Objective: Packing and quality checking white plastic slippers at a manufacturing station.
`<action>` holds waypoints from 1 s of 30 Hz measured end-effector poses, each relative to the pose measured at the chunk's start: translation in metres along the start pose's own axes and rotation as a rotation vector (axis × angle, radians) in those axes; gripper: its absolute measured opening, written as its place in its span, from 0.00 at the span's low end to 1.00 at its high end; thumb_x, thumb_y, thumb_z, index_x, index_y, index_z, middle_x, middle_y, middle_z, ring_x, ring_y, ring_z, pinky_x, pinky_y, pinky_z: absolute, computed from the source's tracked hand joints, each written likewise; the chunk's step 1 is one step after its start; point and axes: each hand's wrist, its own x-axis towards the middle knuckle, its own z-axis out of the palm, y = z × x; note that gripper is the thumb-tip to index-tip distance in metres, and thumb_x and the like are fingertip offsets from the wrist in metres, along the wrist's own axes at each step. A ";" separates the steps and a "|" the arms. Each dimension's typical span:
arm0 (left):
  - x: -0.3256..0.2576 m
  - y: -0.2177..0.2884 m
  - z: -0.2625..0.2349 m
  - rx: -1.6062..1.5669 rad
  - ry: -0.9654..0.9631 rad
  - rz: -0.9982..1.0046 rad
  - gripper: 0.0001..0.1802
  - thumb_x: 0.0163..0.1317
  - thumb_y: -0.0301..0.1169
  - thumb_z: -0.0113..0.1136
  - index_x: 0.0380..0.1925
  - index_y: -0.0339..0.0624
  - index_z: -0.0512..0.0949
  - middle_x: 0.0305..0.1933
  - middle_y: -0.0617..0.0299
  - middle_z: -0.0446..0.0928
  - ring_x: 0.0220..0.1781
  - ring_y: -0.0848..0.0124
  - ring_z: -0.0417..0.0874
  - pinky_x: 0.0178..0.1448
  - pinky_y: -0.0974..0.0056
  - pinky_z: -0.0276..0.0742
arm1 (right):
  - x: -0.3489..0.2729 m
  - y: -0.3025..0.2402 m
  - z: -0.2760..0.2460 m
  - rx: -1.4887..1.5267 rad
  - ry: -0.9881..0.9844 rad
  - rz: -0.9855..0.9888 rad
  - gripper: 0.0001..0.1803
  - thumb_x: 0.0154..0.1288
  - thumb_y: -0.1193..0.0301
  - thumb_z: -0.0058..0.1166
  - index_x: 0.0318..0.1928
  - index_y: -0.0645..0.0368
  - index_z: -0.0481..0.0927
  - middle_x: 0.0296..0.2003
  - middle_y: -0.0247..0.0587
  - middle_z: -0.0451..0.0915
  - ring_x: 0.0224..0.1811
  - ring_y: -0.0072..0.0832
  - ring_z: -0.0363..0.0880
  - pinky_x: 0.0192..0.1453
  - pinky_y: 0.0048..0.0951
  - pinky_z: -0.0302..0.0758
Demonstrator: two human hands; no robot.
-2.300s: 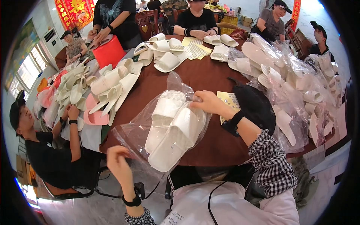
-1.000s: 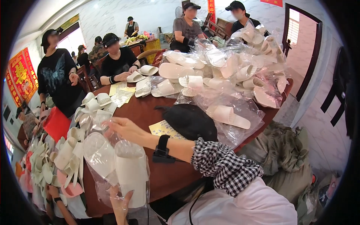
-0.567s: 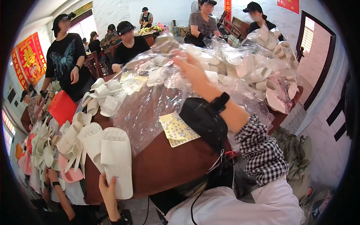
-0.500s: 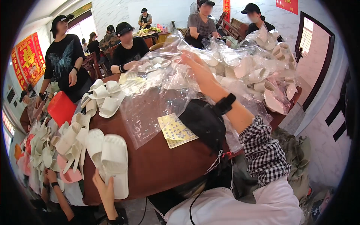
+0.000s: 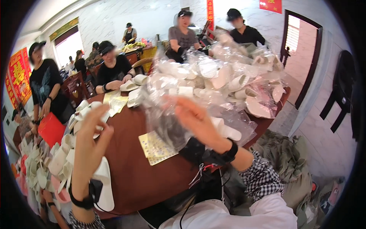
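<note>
Left hand [image 5: 89,143] has lifted off the white slipper [image 5: 105,194] at 7–8 o'clock, fingers loosely spread, empty. Right hand's [image 5: 198,124] by the clear bag [image 5: 162,122] near centre, grip too blurry to tell. Unbagging looks done; bag's not set aside yet.

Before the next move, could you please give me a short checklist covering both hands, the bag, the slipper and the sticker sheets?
1. Left hand free: ok, raised, nothing visible in it.
2. Right hand firmly gripping the clear bag: cannot tell, fingers blurred.
3. Mouth of the clear bag open: cannot tell, film too blurred.
4. White slipper in full view: not ok, left wrist hides part.
5. Yellow sticker sheets unobstructed: not ok, clear bag overlaps them in view.
</note>
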 end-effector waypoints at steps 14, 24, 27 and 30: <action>0.088 0.056 0.007 -0.123 0.201 0.258 0.09 0.75 0.31 0.52 0.38 0.38 0.76 0.23 0.68 0.75 0.24 0.84 0.72 0.28 0.77 0.64 | -0.029 -0.049 -0.062 -0.699 0.039 -0.630 0.26 0.64 0.70 0.64 0.63 0.52 0.79 0.41 0.41 0.77 0.41 0.36 0.75 0.46 0.33 0.75; 0.017 0.023 0.047 0.209 0.328 0.587 0.10 0.65 0.18 0.49 0.44 0.31 0.76 0.46 0.46 0.79 0.51 0.56 0.81 0.60 0.56 0.76 | -0.047 -0.030 -0.138 -1.188 0.469 -0.565 0.15 0.46 0.75 0.70 0.31 0.54 0.75 0.27 0.34 0.73 0.33 0.36 0.73 0.39 0.35 0.71; 0.000 0.022 0.065 0.132 0.414 0.521 0.09 0.66 0.21 0.52 0.45 0.30 0.74 0.49 0.45 0.78 0.51 0.56 0.80 0.58 0.57 0.76 | -0.059 -0.020 -0.148 -1.187 0.382 -0.529 0.17 0.42 0.76 0.70 0.33 0.54 0.76 0.24 0.34 0.73 0.30 0.35 0.74 0.35 0.36 0.71; -0.014 0.024 0.077 0.112 0.379 0.500 0.10 0.66 0.22 0.53 0.45 0.31 0.74 0.52 0.46 0.76 0.53 0.58 0.79 0.62 0.58 0.72 | -0.064 -0.013 -0.150 -1.263 0.379 -0.573 0.13 0.50 0.73 0.68 0.36 0.53 0.78 0.24 0.34 0.75 0.29 0.36 0.76 0.33 0.35 0.72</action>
